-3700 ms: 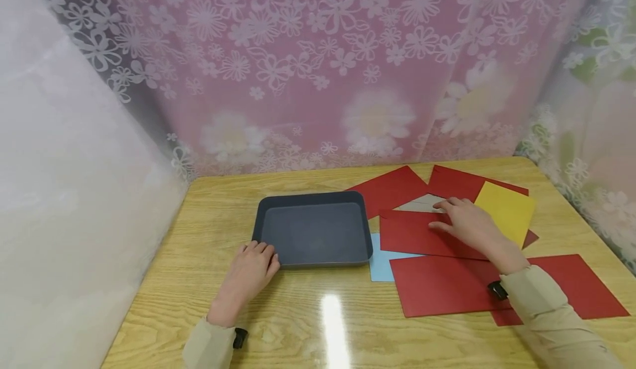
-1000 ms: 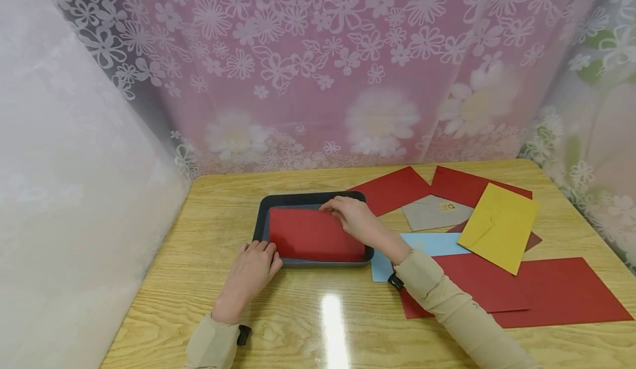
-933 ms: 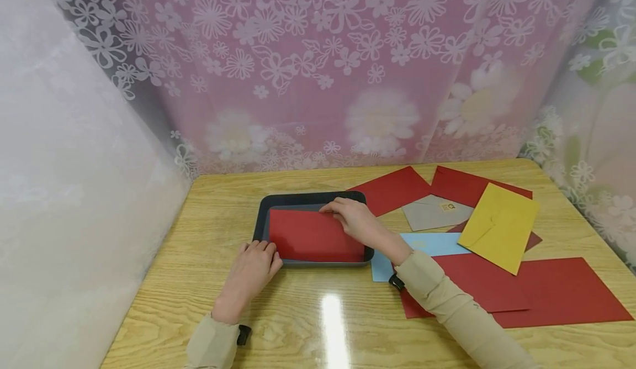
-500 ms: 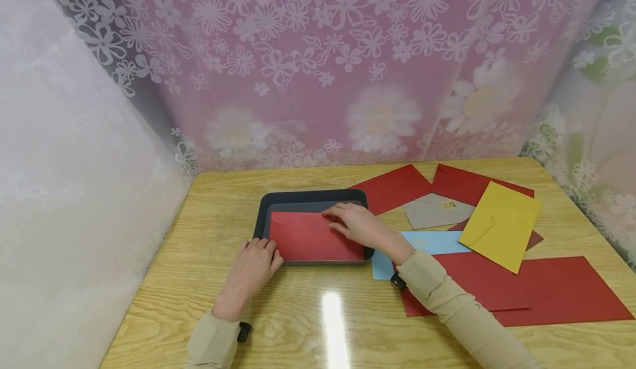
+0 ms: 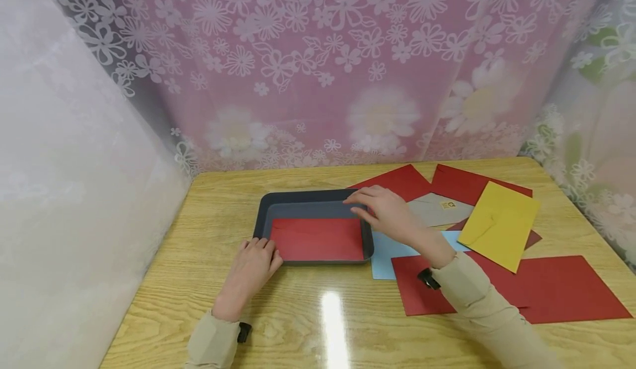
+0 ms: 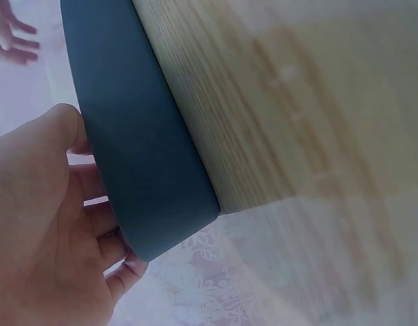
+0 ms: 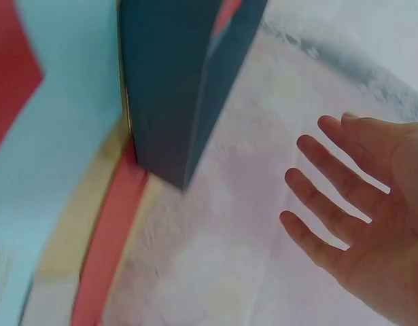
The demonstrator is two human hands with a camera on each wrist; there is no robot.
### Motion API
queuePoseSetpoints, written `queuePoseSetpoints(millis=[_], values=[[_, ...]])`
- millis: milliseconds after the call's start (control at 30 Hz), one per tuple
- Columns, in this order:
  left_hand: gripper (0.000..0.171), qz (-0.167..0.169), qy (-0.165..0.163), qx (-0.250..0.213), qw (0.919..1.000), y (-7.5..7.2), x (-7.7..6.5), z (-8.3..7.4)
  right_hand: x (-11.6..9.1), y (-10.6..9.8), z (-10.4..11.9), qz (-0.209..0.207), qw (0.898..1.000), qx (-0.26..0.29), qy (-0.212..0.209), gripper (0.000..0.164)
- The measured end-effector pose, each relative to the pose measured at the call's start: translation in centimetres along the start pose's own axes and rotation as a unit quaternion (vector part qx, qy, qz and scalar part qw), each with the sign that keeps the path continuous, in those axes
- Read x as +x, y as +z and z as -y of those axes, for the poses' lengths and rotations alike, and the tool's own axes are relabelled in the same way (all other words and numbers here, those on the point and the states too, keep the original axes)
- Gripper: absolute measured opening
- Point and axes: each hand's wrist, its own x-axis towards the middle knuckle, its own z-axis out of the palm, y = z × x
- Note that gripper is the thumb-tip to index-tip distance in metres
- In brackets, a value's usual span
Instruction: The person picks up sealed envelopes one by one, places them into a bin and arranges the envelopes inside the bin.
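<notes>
A dark grey rectangular tray [image 5: 310, 196] stands on the table with a red envelope [image 5: 317, 239] lying flat in its front half. At the tray's front left corner my left hand [image 5: 252, 261] grips the rim; in the left wrist view its fingers [image 6: 107, 248] curl over the edge with the thumb against the outer wall. Over the tray's right rim hovers my right hand [image 5: 392, 214], empty, fingers spread apart in the right wrist view. Close beneath it lie a grey envelope [image 5: 434, 211] with a small gold sticker and a light blue envelope [image 5: 382, 258].
On the right of the wooden table [image 5: 218, 203], a yellow envelope [image 5: 502, 225] overlaps a dark red one. Several more red envelopes [image 5: 571, 289] lie around, one partly behind the tray. A pink floral curtain [image 5: 298, 82] hangs at the back.
My right hand brought a red envelope from the pile into the tray, let go of it, and moved back right and up. The left hand kept its place on the rim.
</notes>
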Motion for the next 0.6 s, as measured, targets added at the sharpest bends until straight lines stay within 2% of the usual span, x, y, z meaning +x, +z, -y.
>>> queuePoseSetpoints(millis=[167,300,467,600], values=[[0.024,0.002,-0.001,0.0,1.0,0.0,-0.1,0.0,-2.1,-2.5,-1.5,-0.075,0.997,-0.034,-0.012,0.021],[0.026,0.01,-0.007,-0.001,0.9999,0.0,-0.1,0.0,-3.7,-3.8,-2.6,-0.113,0.992,-0.052,-0.004,0.02],[0.03,0.013,-0.005,0.001,0.9999,-0.2,0.0,0.0,-5.8,-4.8,-3.9,-0.13,0.989,-0.07,0.022,0.022],[0.032,0.014,-0.006,0.0,0.9999,-0.1,0.1,-0.1,-7.5,-5.2,-4.8,-0.119,0.988,-0.092,0.04,0.022]])
